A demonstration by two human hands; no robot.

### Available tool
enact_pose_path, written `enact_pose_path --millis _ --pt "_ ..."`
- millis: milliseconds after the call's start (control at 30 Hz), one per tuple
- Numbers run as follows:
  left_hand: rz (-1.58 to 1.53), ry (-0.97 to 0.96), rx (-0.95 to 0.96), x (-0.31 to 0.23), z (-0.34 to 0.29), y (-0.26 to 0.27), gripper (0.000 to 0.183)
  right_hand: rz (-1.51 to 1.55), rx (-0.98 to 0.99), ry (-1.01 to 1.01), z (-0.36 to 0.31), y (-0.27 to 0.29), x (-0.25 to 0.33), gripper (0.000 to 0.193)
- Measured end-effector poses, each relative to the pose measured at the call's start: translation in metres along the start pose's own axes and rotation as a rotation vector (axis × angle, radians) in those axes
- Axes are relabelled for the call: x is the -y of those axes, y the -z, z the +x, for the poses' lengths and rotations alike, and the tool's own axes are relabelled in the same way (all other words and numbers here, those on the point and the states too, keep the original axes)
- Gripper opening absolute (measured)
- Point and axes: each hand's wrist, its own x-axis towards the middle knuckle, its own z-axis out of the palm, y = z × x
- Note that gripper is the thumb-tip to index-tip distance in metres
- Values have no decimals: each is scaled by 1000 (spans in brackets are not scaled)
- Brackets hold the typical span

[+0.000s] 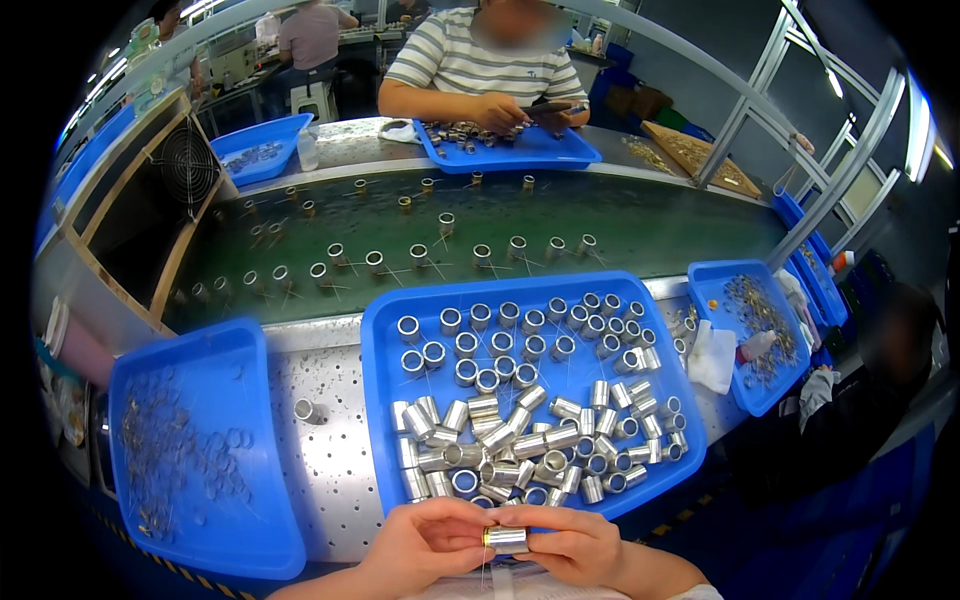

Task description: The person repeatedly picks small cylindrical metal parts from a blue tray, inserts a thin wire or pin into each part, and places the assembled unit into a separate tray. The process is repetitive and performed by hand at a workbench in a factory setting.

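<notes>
Close to my body, a shiny metal sleeve (508,540) lies sideways between my two hands. My left hand (432,540) pinches its left end, where a yellowish rim shows and a thin wire hangs down. Around its right end close the fingers of my right hand (572,545). Just beyond my hands sits a large blue tray (375,400) full of similar metal sleeves. Those in its far rows stand upright, several with thin wires sticking out, while the nearer ones lie in a loose heap.
Left is a blue tray (280,520) of small clear rings; one sleeve (308,410) stands on the perforated metal table (335,460). A green conveyor belt (640,215) carries spaced sleeves. Right, a smaller blue tray (705,285) holds small parts beside a white cloth (712,355). A co-worker (450,60) sits opposite.
</notes>
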Motion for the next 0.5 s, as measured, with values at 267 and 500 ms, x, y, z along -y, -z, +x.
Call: enact_pose_path --millis 267,500 --pt "-130 -161 -120 -5 -11 12 33 -282 -2 -71 15 37 -2 16" --pt "849 -836 -895 -46 -68 94 30 -919 165 -275 55 101 -44 20"
